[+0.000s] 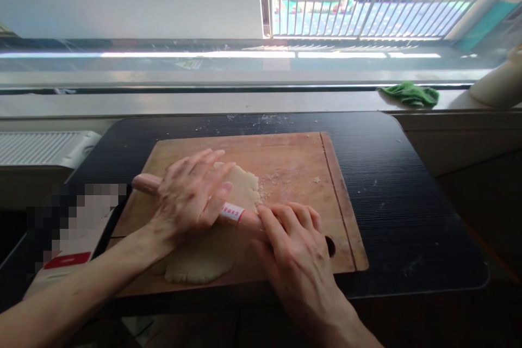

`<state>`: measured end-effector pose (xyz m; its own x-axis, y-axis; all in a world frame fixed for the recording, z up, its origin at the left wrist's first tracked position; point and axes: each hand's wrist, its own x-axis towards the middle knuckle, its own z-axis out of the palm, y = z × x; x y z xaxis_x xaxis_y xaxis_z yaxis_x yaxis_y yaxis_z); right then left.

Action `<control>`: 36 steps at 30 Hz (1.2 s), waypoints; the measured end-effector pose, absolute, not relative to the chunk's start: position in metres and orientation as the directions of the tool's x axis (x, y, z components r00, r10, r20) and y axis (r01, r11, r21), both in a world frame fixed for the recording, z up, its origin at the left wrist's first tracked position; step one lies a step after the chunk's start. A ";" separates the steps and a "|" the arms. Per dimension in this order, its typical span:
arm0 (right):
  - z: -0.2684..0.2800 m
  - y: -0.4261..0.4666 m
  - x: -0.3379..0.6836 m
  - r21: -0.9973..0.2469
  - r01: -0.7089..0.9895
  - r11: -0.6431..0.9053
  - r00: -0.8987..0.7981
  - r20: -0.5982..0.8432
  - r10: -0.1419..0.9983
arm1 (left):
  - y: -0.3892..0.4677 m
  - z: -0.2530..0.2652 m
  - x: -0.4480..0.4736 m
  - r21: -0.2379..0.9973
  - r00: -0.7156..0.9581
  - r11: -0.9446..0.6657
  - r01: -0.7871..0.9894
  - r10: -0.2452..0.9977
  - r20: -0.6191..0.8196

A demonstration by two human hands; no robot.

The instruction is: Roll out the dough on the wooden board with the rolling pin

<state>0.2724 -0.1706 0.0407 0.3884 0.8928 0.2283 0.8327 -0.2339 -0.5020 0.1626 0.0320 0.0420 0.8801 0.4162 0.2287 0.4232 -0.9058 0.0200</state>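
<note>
A wooden rolling pin [253,222] with a white and red printed label lies slantwise across a flattened sheet of pale dough [199,266]. The dough has ragged edges and shows both beyond and on the near side of the pin. My left hand [191,190], slightly blurred, rests palm down over the pin's left part, its fingers stretched forward above the dough. Around the right part of the pin my right hand [296,242] is curled, with the thumb on the near side. Underneath is a wooden cutting board [302,163].
The board lies on a black table [379,174] dusted with flour. Left of it is a partly pixelated packet [67,261] with a red patch. A green cloth [410,94] and a pale container [499,84] are on the windowsill. A white radiator [44,147] stands at left.
</note>
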 end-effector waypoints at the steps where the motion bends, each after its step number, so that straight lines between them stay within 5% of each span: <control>1: 0.041 -0.170 0.274 -0.511 0.826 -0.239 0.393 0.218 0.893 | 0.034 0.042 0.166 0.006 0.885 -0.904 0.427 0.419 0.205; 5: 0.045 -0.163 0.289 -0.499 0.817 -0.289 0.440 0.213 0.872 | 0.056 0.047 0.213 0.025 0.875 -0.885 0.466 0.465 0.133; 12: 0.046 -0.163 0.284 -0.484 0.828 -0.284 0.447 0.262 0.855 | 0.049 0.049 0.204 0.128 0.844 -0.888 0.441 0.459 0.279; 19: 0.043 -0.167 0.282 -0.536 0.816 -0.218 0.387 0.225 0.894 | 0.033 0.043 0.162 0.021 0.921 -0.942 0.335 0.332 0.203; 27: 0.052 -0.161 0.300 -0.482 0.816 -0.318 0.474 0.244 0.846 | 0.068 0.053 0.239 0.068 0.873 -0.888 0.454 0.459 0.168; 36: 0.044 -0.173 0.287 -0.498 0.846 -0.192 0.363 0.273 0.891 | 0.039 0.045 0.166 0.063 0.934 -0.948 0.312 0.319 0.162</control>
